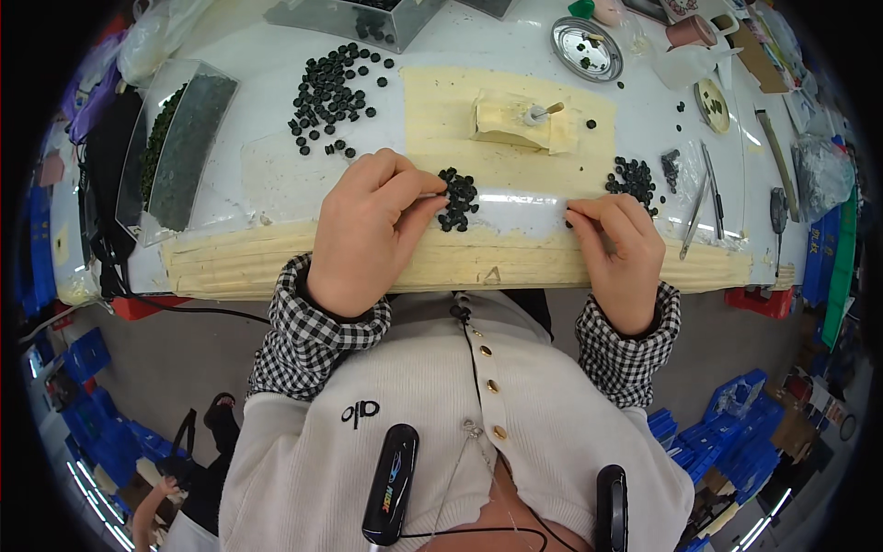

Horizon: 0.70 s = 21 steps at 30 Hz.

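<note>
My left hand point(368, 230) is closed in a pinch, its thumb and forefinger meeting at the left side of a small heap of black round parts point(457, 201). What sits between those fingertips is too small to make out. Further right, my right hand point(622, 248) also pinches, and a small black part shows at its fingertips near the shiny strip point(520, 206) on the table. Close beyond that hand lies a second heap of black parts point(633, 180). A tape-covered block point(508, 129) with a thin peg point(543, 113) stands ahead, between the hands.
Many loose black parts point(333, 97) spread at the back left, beside a clear bin point(198, 120). At right lie tweezers point(696, 216), a slim pen-like tool point(714, 189) and a screwdriver point(779, 212). A silver dish point(605, 64) sits behind. Yellow tape covers the table's front edge point(368, 267).
</note>
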Available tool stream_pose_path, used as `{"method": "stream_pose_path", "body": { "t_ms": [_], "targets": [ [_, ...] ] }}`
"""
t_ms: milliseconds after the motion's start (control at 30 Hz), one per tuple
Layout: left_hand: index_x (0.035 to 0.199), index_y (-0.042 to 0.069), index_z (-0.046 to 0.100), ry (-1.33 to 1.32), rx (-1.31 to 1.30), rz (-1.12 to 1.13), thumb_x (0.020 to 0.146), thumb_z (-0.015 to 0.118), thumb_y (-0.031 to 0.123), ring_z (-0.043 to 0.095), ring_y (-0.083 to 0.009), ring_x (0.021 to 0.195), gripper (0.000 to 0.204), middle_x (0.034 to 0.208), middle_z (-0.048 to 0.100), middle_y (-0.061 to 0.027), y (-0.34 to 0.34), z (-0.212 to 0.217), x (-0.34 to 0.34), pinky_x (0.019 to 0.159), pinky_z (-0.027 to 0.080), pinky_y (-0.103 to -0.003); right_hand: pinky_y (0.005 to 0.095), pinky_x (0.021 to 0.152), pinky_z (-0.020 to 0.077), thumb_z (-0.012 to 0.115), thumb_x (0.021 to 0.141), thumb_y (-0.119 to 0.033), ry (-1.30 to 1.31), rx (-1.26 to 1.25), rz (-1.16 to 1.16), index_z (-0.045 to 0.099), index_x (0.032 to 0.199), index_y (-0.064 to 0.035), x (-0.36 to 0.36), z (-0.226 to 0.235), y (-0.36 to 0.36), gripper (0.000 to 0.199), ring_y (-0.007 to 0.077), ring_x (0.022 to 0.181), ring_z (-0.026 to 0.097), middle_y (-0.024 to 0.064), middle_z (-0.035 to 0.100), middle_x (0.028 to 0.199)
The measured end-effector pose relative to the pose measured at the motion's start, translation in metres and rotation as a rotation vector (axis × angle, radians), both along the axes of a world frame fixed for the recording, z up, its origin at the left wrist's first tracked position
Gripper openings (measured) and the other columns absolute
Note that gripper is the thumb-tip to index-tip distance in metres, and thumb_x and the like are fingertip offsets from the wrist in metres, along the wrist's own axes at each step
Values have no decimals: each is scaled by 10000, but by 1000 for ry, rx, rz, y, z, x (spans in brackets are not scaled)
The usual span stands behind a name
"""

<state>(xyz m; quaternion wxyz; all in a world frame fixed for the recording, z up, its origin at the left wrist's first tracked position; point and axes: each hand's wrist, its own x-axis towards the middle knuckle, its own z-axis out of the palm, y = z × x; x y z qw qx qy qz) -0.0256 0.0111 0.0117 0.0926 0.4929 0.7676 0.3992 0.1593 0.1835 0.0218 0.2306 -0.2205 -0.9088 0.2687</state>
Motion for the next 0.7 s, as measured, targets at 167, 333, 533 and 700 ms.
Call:
{"method": "stream_pose_path", "body": {
  "t_ms": [167, 333, 533, 700],
  "targets": [
    [892, 17, 673, 71, 15, -28, 764, 707, -7, 505, -145, 620, 135, 768, 543, -52, -1, 1, 0, 506, 431, -243, 337, 625, 446, 704, 727, 10, -2, 18, 35, 620, 815, 8, -2, -1, 0, 122, 274, 712, 559, 112, 574, 760],
    [921, 1, 672, -54, 4, 1, 786, 691, -12, 595, -129, 668, 137, 835, 620, -72, -3, 4, 2, 556, 482, -219, 315, 626, 452, 677, 748, 43, -37, -18, 42, 577, 812, 23, -4, 1, 0, 121, 244, 700, 550, 111, 562, 776],
    [935, -34, 628, -543, 151, 65, 814, 665, -40, 668, -131, 834, 126, 918, 677, -106, -12, 17, 6, 716, 533, -218, 281, 602, 460, 614, 834, 53, 96, -95, -11, 537, 879, 22, -6, 0, -5, 94, 214, 646, 565, 110, 596, 803],
    [983, -35, 582, -1005, 272, -117, 831, 634, -66, 660, -150, 834, 163, 916, 654, -116, -9, 15, 9, 725, 542, -245, 241, 677, 493, 653, 819, 47, 243, -278, 41, 566, 887, 21, -18, 2, -13, 114, 148, 715, 613, 97, 638, 858]
  ]
}}
